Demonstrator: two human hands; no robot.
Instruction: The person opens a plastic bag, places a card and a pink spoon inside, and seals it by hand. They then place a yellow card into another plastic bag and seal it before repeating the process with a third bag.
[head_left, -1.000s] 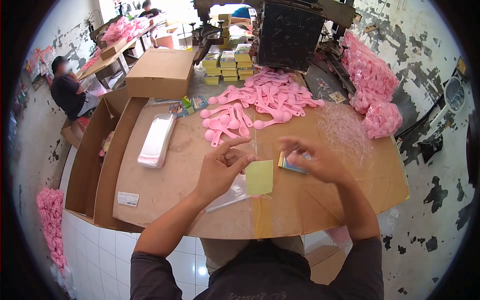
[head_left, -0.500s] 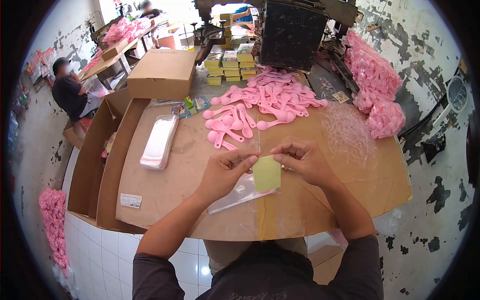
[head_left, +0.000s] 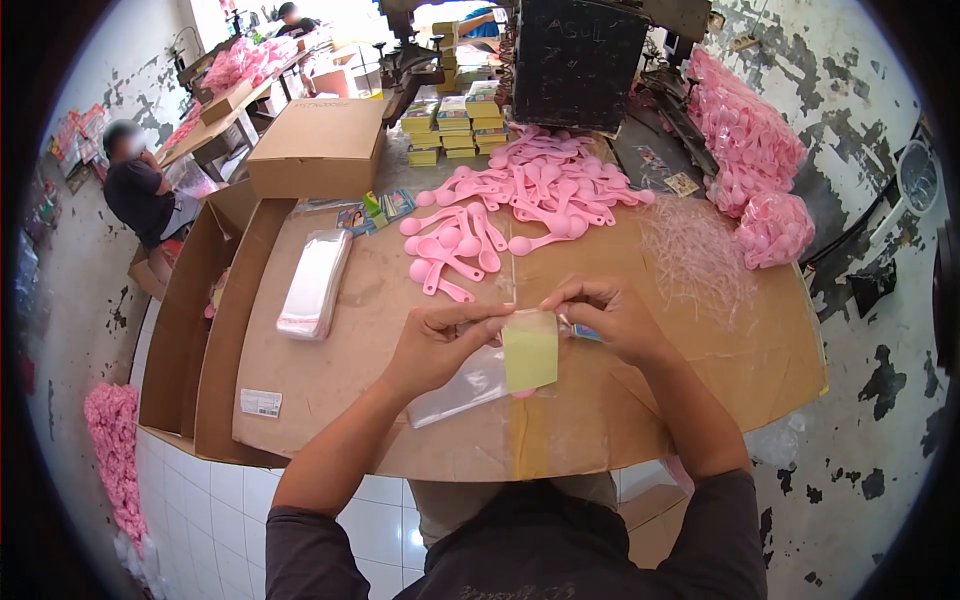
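Observation:
My left hand (head_left: 450,340) pinches the top left corner of a clear plastic bag (head_left: 530,318), and my right hand (head_left: 600,315) pinches its top right corner. Inside the bag a yellow-green card (head_left: 531,355) shows through the film. A bit of pink peeks out beneath the card. Flat on the cardboard, below my left hand, lies another clear bag (head_left: 455,395). Part of a blue printed card (head_left: 584,332) is visible by my right fingers. Pink spoons (head_left: 470,240) are heaped beyond my hands.
A stack of clear bags (head_left: 314,285) lies at left, near a closed cardboard box (head_left: 318,145). Stacked cards (head_left: 453,125) stand at the back. Thin plastic strips (head_left: 695,260) and bagged pink spoons (head_left: 775,230) are at right. A seated person (head_left: 140,185) is at far left.
The yellow-green card sits a little lower, with clear film now showing above it between my fingers. Both hands stay pinched at nearly the same place.

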